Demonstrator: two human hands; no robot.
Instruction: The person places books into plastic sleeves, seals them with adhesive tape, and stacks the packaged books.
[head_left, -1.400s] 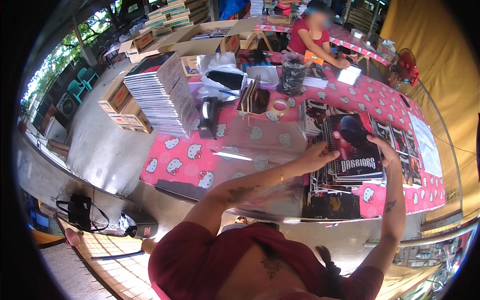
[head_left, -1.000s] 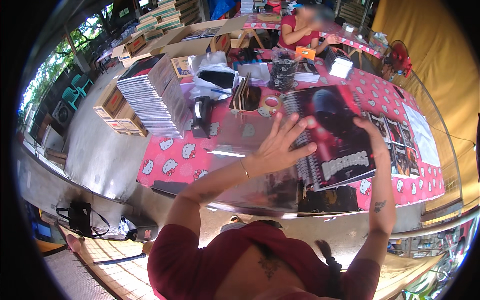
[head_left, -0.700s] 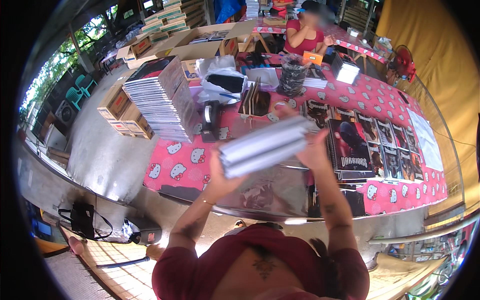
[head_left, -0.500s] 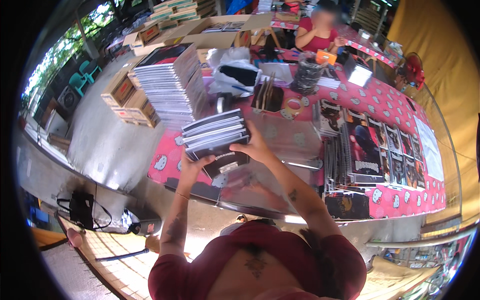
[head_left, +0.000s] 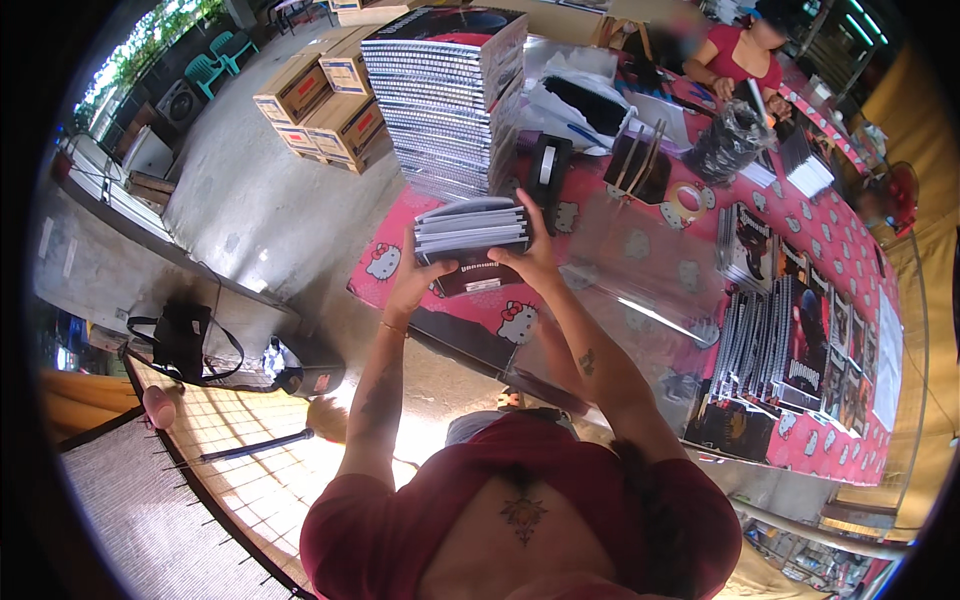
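Observation:
A small bundle of notebooks (head_left: 470, 232) with dark covers and white page edges is held up between my two hands over the table's left front part. My left hand (head_left: 418, 280) is closed round its left side, thumb on the nearest cover. On the other side, my right hand (head_left: 533, 258) grips the bundle with its thumb on the front and fingers along the right edge. Just behind it rises a tall stack of spiral notebooks (head_left: 445, 110). A black tape dispenser (head_left: 548, 170) stands right of that stack.
Clear plastic sheeting (head_left: 640, 275) covers the table's middle, with a tape roll (head_left: 690, 202) behind. More spiral notebooks (head_left: 805, 335) lie in rows at right. Cardboard boxes (head_left: 340, 125) stand on the floor at left. Across the table sits a co-worker (head_left: 745, 55).
My view has turned left. The bundle, fanned and tilted before, is now squarer and more level, and my hands grip its sides. The co-worker's raised hand has come down.

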